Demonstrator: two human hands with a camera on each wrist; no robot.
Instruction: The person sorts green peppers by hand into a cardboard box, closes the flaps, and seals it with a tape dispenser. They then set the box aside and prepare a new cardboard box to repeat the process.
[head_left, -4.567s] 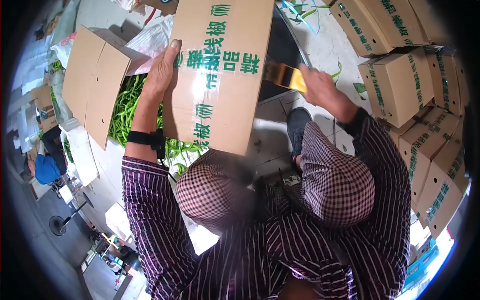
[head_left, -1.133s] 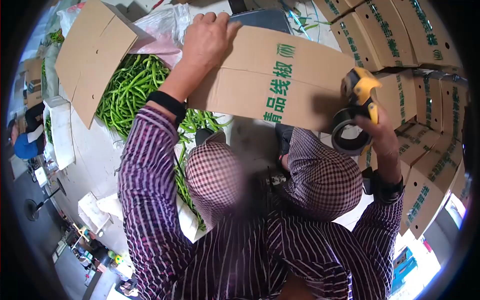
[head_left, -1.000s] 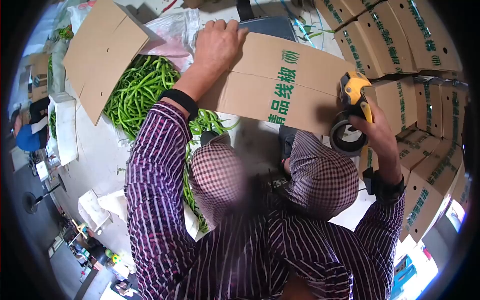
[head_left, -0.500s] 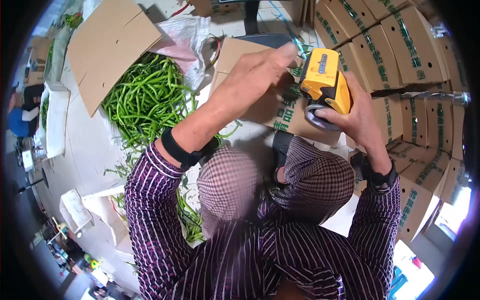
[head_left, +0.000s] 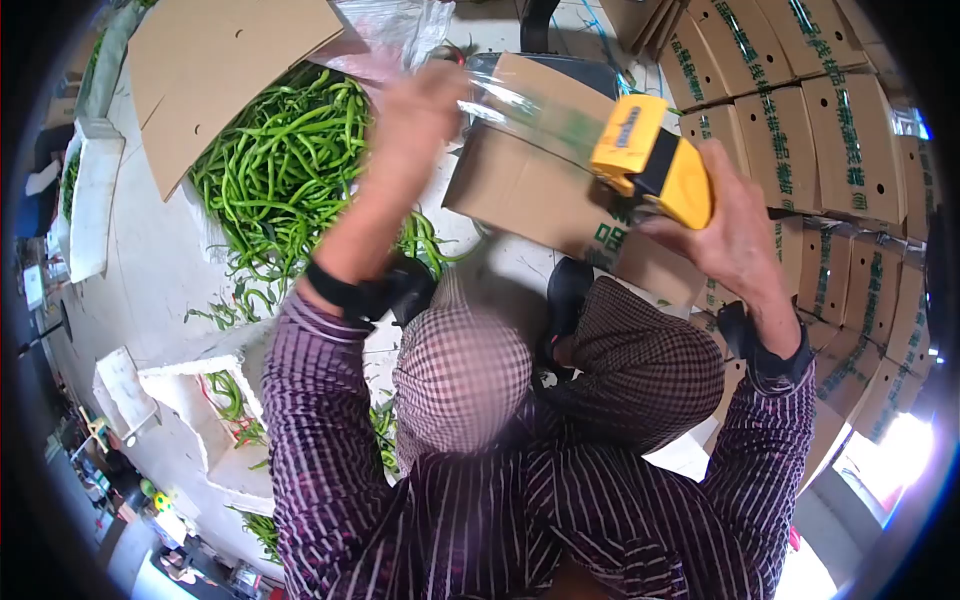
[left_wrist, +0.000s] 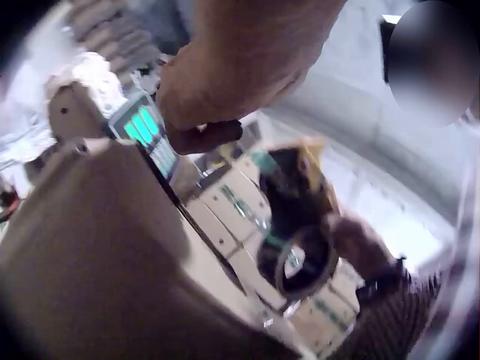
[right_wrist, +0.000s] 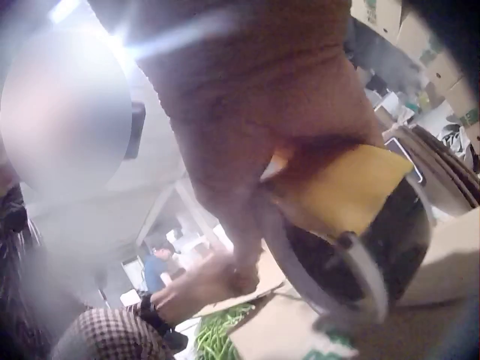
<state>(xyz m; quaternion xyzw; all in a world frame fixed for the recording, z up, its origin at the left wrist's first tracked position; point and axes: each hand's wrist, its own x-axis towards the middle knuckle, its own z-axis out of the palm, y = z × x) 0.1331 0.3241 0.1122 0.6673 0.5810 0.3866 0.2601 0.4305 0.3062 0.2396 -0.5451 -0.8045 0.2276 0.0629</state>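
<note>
My right hand grips a yellow and black tape dispenser over the right part of a cardboard box with green printing. A strip of clear packing tape stretches from the dispenser to my left hand, which is motion-blurred and pinches its end beyond the box's left edge. In the right wrist view, my fingers wrap round the dispenser and its roll shows below. The left wrist view has the left hand with curled fingers, the box close below it, and the dispenser beyond.
Green chili peppers lie heaped on the left beside an open carton flap. Stacked printed cartons stand along the right. A scale display glows behind the box. A white foam box sits lower left.
The right hand brought the dispenser in from the box's right side. My left hand left the box's far edge, reached toward the dispenser, then drew back left, pulling out tape.
</note>
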